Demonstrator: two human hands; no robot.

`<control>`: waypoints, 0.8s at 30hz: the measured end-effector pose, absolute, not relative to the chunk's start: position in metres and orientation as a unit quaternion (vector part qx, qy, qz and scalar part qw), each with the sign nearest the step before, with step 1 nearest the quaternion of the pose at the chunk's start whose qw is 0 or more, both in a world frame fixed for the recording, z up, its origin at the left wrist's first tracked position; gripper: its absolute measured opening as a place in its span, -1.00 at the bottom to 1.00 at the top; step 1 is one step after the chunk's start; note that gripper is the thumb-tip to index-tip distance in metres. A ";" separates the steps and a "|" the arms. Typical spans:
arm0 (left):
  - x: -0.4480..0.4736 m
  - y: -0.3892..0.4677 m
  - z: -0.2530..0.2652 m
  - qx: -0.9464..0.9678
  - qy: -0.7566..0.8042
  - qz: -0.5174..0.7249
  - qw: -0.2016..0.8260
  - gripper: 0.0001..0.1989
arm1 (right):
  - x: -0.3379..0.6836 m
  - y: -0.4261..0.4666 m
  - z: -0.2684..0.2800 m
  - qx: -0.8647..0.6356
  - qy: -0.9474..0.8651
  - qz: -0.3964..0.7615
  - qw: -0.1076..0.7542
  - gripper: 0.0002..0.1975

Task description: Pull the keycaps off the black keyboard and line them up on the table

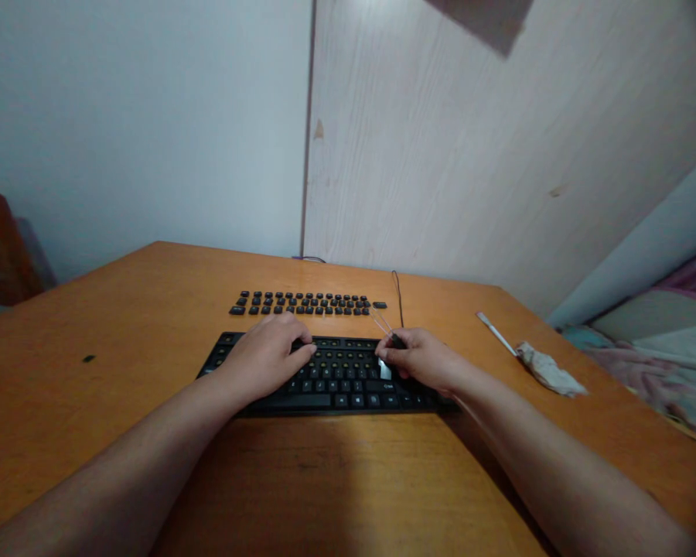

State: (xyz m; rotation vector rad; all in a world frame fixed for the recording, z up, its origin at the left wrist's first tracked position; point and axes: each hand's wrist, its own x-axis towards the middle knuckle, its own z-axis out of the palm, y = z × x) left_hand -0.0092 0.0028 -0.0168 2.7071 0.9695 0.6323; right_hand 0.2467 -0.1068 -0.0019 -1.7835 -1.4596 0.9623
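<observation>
A black keyboard (319, 401) lies on the table in front of me. Keycaps are off its upper rows, leaving small yellowish key stems showing; the lower rows still carry caps. My left hand (272, 348) lies over the keyboard's left part, thumb stretched out and the other fingers over the far edge. At the right part, my right hand (414, 356) is closed on a wire keycap puller (381, 320), whose thin wire loops point up and away from the keys. A whitish shiny patch (385, 369) shows below those fingers; I cannot tell what it is.
Behind the keyboard, removed black keycaps (307, 303) lie in rows. A cable (399, 298) runs to the table's back edge. On the right are a white-handled brush (497, 334) and a crumpled cloth (548, 370). A small dark piece (89, 358) lies on the left.
</observation>
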 end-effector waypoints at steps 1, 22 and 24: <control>-0.009 0.003 -0.017 0.914 0.329 0.215 0.098 -0.75 | 0.246 -0.107 -0.003 -0.680 -0.551 0.364 0.320 -0.88; -0.010 0.000 -0.015 0.915 0.326 0.218 0.095 -0.76 | 0.259 -0.112 0.006 -0.642 -0.692 0.252 0.212 -0.93; -0.010 0.000 -0.015 0.915 0.326 0.216 0.097 -0.77 | 0.260 -0.113 0.004 -0.636 -0.671 0.305 0.229 -0.94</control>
